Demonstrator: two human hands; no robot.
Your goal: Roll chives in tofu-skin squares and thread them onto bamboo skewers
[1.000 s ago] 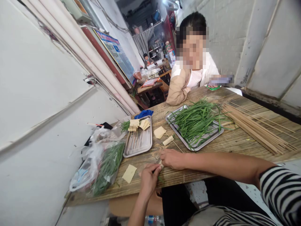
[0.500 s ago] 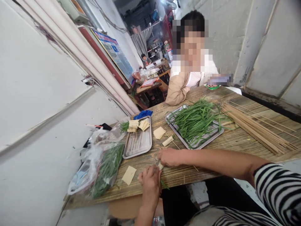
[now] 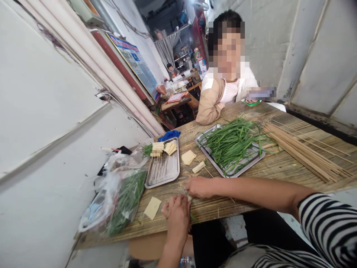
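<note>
At the table's near edge, my left hand (image 3: pixel 177 212) is closed over a small tofu-skin roll (image 3: pixel 189 198), mostly hidden by the fingers. My right hand (image 3: pixel 198 187) presses its curled fingers on the roll's far end. Green chive tips (image 3: pixel 193 217) stick out below my left hand. Left of it lies a flat tofu-skin sheet (image 3: pixel 153 207). Beyond my hands are a finished-looking roll (image 3: pixel 198 167) on a skewer and a few stacked sheets (image 3: pixel 189 157).
A metal tray (image 3: pixel 174 173) holds skewered rolls; another tray (image 3: pixel 258 158) bears loose chives (image 3: pixel 231 143). Bamboo skewers (image 3: pixel 304 154) lie at right, bagged greens (image 3: pixel 126 203) at left. Across the wooden table (image 3: pixel 223 203) sits a person (image 3: pixel 212 100) with a phone.
Both hands stay on the roll, with only a slight shift of the fingers; less of the roll shows between them. The person opposite has raised their head slightly.
</note>
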